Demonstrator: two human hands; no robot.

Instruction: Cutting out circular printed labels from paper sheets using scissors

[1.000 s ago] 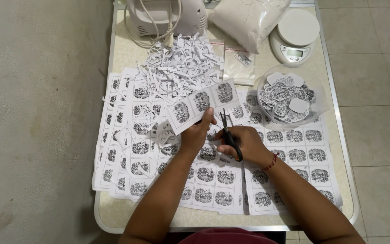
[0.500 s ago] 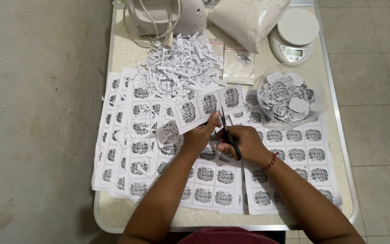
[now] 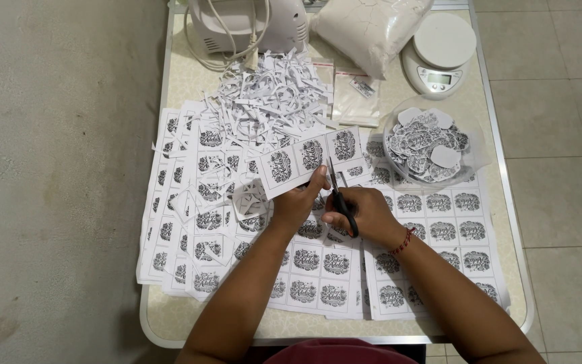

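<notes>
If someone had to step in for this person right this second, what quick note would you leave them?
Left hand pinches a strip of three printed labels, raised above the table.
Right hand works black scissors, blades at the strip's lower edge between two labels.
Done: cut-out labels fill the clear bowl; paper trimmings are piled behind.
Left: the uncut label sheets covering the table.

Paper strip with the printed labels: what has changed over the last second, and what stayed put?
The paper strip has slid toward the right between the scissors, which now cut between later labels. The left hand still grips the strip and the right hand still works the scissors. The clear bowl, scrap pile and scale stayed put.
</notes>
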